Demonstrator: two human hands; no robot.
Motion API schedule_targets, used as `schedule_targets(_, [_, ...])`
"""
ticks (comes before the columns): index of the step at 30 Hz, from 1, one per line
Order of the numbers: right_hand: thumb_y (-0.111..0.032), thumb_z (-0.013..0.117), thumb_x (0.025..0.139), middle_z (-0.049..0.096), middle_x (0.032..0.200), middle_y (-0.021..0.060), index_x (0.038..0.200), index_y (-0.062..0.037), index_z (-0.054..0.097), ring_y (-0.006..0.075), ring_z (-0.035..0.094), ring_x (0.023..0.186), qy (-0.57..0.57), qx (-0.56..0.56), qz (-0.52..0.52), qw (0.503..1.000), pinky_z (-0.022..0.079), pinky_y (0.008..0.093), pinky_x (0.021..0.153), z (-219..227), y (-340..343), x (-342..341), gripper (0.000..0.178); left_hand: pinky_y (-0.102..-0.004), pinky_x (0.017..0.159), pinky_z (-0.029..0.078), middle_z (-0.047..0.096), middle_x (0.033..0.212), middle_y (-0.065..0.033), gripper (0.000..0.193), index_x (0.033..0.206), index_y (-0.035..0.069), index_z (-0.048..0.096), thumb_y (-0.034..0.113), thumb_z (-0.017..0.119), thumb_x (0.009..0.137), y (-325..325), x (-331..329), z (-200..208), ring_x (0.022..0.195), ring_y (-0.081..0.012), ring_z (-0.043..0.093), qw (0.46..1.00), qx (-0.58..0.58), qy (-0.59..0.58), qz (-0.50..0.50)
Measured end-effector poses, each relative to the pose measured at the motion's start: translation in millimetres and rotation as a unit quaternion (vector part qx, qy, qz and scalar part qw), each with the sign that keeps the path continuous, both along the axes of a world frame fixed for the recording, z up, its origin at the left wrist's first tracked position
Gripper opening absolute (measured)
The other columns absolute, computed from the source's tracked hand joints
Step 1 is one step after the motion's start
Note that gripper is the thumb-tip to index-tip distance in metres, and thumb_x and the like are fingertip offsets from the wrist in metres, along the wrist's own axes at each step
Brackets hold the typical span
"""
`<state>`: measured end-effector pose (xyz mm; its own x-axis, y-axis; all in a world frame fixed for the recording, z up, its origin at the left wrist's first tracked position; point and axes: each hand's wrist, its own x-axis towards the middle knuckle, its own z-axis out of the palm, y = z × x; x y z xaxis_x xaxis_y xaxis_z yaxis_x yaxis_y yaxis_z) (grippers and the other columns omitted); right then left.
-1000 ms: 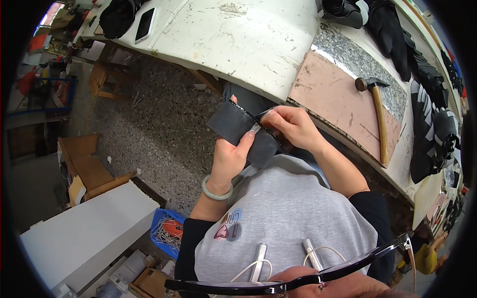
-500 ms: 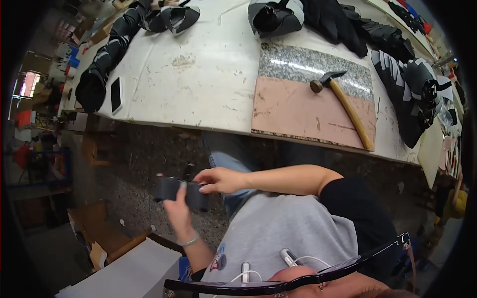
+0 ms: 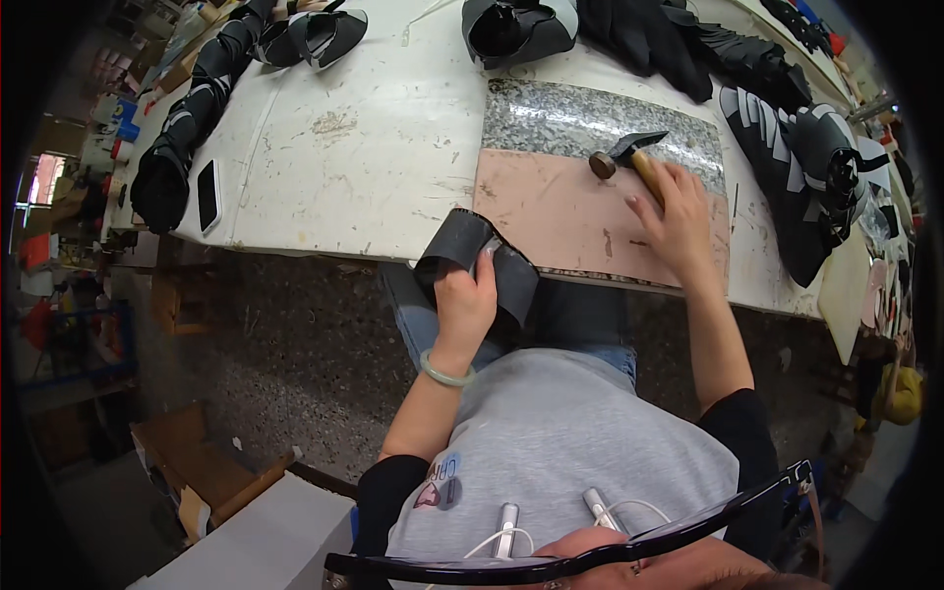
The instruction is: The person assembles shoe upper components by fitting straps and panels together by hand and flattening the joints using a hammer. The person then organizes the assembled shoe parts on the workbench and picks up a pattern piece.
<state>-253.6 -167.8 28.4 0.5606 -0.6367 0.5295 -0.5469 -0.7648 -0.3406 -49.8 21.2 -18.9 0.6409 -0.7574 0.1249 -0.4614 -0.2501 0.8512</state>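
Resting in left hand (image 3: pixel 464 303), curved black piece (image 3: pixel 515 279), hammer (image 3: pixel 627 149) under right hand (image 3: pixel 678 224).

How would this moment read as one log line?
left hand: holding black piece | right hand: at wooden hammer handle, grip unclear | phone: on white table, left side

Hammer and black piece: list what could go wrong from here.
The right hand is at the hammer while the left hand holds the black piece nearby; a stray blow might catch the left hand. Only that hand holds the piece, by the front edge of the table, so it could slip and drop. The phone lies near that edge too and might get knocked off.
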Motion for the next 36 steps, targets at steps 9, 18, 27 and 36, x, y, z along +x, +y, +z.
schedule_targets(9, [-0.014, 0.068, 0.081, 0.065, 0.097, 0.0179, 0.112, -0.0003, 0.056, 0.0284, 0.065, 0.085, -0.048, 0.350, 0.060, 0.934, 0.051, 0.0358, 0.076, 23.4, 8.1, 21.4, 0.036, -0.0411, 0.075, 0.050, 0.065, 0.095, -0.0200, 0.025, 0.103, -0.004, 0.060, 0.012, 0.067, 0.084, -4.8, 1.1, 0.1, 0.086, -0.0383, 0.063, 0.991, -0.076, -0.102, 0.029])
schedule_targets(18, [-0.004, 0.068, 0.076, 0.062, 0.088, 0.0052, 0.103, -0.0083, 0.061, 0.0230, 0.060, 0.068, 0.065, 0.011, 0.245, 0.967, 0.049, 0.0336, 0.057, 15.7, 58.0, 40.0, 0.029, -0.0459, 0.080, 0.046, 0.054, 0.102, -0.0286, 0.033, 0.107, -0.011, 0.050, 0.009, 0.063, 0.083, -11.2, 6.7, 6.4, 0.093, -0.0454, 0.054, 0.997, -0.031, -0.076, -0.007])
schedule_targets(27, [-0.004, 0.065, 0.075, 0.062, 0.098, 0.0036, 0.106, -0.0101, 0.058, 0.0243, 0.062, 0.074, 0.071, 0.035, 0.249, 0.965, 0.050, 0.0348, 0.059, 13.9, 59.6, 49.1, 0.033, -0.0454, 0.076, 0.046, 0.056, 0.095, -0.0262, 0.030, 0.102, -0.008, 0.053, 0.014, 0.063, 0.083, -15.9, 15.4, 16.3, 0.088, -0.0439, 0.056, 0.997, -0.053, -0.060, 0.001])
schedule_targets(36, [-0.004, 0.068, 0.075, 0.063, 0.089, 0.0056, 0.100, -0.0088, 0.063, 0.0258, 0.062, 0.069, -0.030, 0.077, 0.218, 0.972, 0.050, 0.0366, 0.058, 36.2, 52.4, 60.6, 0.026, -0.0461, 0.059, 0.041, 0.052, 0.067, -0.0218, 0.030, 0.069, -0.005, 0.051, 0.018, 0.067, 0.079, -15.3, 33.5, 16.3, 0.064, -0.0387, 0.052, 0.999, 0.013, -0.036, -0.013])
